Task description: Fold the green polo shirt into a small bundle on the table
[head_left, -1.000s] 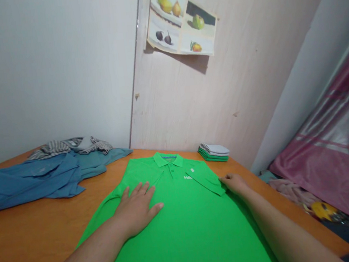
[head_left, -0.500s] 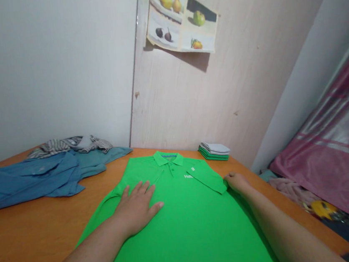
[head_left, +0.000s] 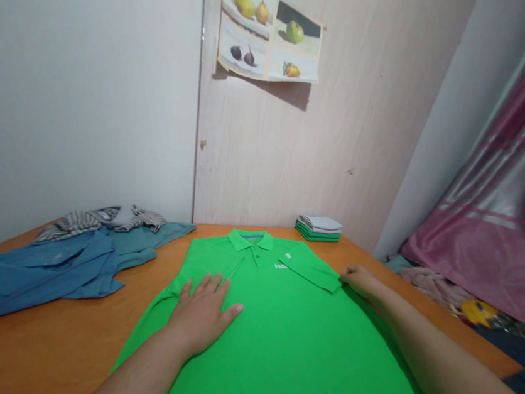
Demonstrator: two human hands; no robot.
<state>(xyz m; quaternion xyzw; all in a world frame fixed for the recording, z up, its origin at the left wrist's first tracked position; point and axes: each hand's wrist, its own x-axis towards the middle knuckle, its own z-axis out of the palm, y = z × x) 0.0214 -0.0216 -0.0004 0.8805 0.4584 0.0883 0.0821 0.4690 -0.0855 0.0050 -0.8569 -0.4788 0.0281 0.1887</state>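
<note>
A bright green polo shirt [head_left: 279, 340] lies spread front side up on the table, its collar [head_left: 250, 240] towards the wall. Both sleeves are folded inward over the chest, and white lettering shows near the right-hand sleeve [head_left: 311, 272]. My left hand [head_left: 204, 314] rests flat on the shirt's left side with the fingers spread. On the other side, my right hand [head_left: 358, 279] pinches the shirt's edge beside the folded sleeve, fingers closed on the cloth.
Blue shirts [head_left: 48, 272] and a striped garment [head_left: 99, 220] lie loosely at the back left of the orange table [head_left: 39, 361]. A small folded stack of clothes [head_left: 319, 227] stands at the back right. Beyond the right edge hangs a pink curtain [head_left: 497, 221].
The view has shifted slightly, so everything sits a little further left. My right hand keeps its pinch on the shirt edge, and my left hand stays flat in place.
</note>
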